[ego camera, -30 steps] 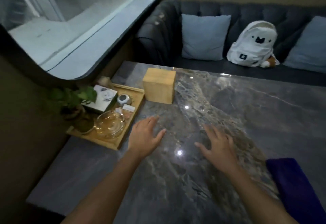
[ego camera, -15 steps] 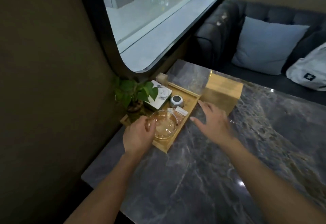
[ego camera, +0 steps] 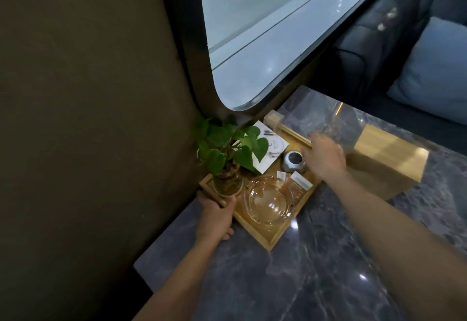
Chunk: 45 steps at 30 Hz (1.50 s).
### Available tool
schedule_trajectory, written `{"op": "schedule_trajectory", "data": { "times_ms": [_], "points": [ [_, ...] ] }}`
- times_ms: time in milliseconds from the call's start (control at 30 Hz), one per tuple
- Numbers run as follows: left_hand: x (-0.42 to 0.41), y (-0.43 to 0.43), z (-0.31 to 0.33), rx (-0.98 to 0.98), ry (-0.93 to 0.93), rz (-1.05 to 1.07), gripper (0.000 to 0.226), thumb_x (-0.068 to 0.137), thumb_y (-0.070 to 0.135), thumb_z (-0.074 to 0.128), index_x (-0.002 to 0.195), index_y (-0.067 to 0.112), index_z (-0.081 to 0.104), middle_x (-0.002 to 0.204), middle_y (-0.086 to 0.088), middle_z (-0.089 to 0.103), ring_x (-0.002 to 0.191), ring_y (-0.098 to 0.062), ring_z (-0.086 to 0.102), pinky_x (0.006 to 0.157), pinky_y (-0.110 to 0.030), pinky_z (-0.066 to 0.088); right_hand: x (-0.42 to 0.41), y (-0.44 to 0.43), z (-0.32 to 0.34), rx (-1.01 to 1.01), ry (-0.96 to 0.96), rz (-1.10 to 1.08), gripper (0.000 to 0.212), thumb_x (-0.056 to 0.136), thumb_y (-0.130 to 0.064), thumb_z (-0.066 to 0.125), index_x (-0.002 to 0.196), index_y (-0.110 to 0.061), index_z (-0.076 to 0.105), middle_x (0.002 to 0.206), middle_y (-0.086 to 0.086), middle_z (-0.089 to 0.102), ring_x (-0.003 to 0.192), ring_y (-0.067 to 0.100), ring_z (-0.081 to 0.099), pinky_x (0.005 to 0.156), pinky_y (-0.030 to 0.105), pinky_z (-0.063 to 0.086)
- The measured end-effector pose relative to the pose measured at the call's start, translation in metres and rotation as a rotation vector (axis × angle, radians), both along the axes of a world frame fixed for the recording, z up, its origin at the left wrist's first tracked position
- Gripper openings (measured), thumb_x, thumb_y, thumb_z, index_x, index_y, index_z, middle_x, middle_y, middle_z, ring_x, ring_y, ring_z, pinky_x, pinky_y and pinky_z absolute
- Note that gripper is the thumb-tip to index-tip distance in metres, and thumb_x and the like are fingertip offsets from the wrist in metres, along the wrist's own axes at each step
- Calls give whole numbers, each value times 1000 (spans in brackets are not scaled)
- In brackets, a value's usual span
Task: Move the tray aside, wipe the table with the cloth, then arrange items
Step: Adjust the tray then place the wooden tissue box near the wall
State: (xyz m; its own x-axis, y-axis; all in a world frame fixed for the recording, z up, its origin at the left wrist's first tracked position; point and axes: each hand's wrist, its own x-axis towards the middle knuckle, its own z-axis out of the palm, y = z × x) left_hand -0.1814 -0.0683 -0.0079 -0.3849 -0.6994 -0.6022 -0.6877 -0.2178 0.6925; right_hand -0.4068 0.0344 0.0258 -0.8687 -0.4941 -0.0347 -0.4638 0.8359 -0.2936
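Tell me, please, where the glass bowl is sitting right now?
In the head view the glass bowl lies in the near part of the wooden tray, just right of the potted plant and between the two hands.

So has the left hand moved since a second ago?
Yes. The left hand went from the bare marble table leftward to the wooden tray, now gripping its near-left edge by the potted plant.

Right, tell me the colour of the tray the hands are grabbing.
Light honey-toned wood; the tray shows best in the head view, the only view.
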Motion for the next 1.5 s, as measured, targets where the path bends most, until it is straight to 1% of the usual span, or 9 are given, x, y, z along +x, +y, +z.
{"op": "schedule_trajectory", "data": {
  "times_ms": [133, 300, 500, 600, 667, 933, 1067, 1333, 1500],
  "points": [
    [-5, 0, -10, -7, 15, 19, 72, 81, 46, 61, 135, 31, 16, 71, -7, 68, 53, -24, 68, 48, -32, 58, -22, -16, -18, 5, -58, -25, 43, 90, -28, 52, 128, -10, 42, 128, 16, 53, 120, 34, 46, 103, 49, 31],
    [-8, 0, -12, -67, 6, -1, 45, 83, 45, 59, 109, 29, 27, 63, -3, 65, 43, -16, 63, 40, -25, 52, -42, -23, -38, 35, -172, -86, 45, 89, -33, 54, 126, -9, 47, 128, 18, 53, 122, 35, 44, 107, 50, 27],
    [-10, 0, -17, -103, 73, 6, 19, 91, 21, 48, 103, 16, 34, 54, -3, 60, 33, -11, 55, 36, -23, 43, -52, -26, -52, -67, -229, -163, 34, 90, -32, 53, 113, -8, 58, 123, 18, 55, 120, 35, 43, 106, 49, 26],
    [-10, -1, -16, -98, 67, -8, 20, 90, 17, 48, 106, 14, 35, 50, -3, 60, 31, -11, 55, 42, -25, 46, -54, -30, -54, -82, -202, -175, 27, 91, -28, 51, 101, -5, 61, 115, 18, 58, 111, 34, 49, 100, 50, 36],
    [-10, -1, -14, -93, 46, -13, 17, 90, 18, 47, 103, 15, 36, 50, -3, 60, 30, -9, 54, 35, -22, 41, -52, -30, -54, -66, -160, -154, 26, 91, -26, 50, 99, -4, 60, 113, 18, 57, 110, 34, 49, 99, 49, 37],
    [17, 3, 5, -126, 45, -27, 12, 92, 17, 45, 88, 23, 36, 53, -5, 60, 32, -9, 55, 32, -22, 43, -28, -18, -40, -45, -70, -91, 29, 94, -23, 47, 103, 3, 57, 109, 21, 58, 105, 35, 51, 93, 45, 38],
    [45, 4, 13, -165, 17, -11, 18, 92, 18, 47, 104, 15, 34, 53, -10, 61, 33, -13, 56, 34, -23, 46, -7, -16, -33, -57, -27, 1, 30, 94, -21, 47, 101, 5, 59, 110, 24, 57, 106, 38, 50, 91, 45, 38],
    [116, 13, 18, -200, -13, 110, 22, 90, 14, 50, 102, 21, 33, 49, -12, 62, 37, -22, 59, 39, -33, 54, 59, -19, -36, -114, -40, 131, 27, 93, -20, 48, 97, 4, 61, 104, 20, 58, 101, 35, 52, 86, 43, 41],
    [148, 20, 12, -199, -61, 174, 27, 89, 18, 53, 110, 13, 38, 56, -17, 66, 45, -33, 65, 44, -41, 57, 91, -25, -42, -115, -19, 205, 24, 91, -18, 51, 92, 5, 60, 101, 23, 59, 97, 37, 53, 82, 44, 42]
  ]
}}
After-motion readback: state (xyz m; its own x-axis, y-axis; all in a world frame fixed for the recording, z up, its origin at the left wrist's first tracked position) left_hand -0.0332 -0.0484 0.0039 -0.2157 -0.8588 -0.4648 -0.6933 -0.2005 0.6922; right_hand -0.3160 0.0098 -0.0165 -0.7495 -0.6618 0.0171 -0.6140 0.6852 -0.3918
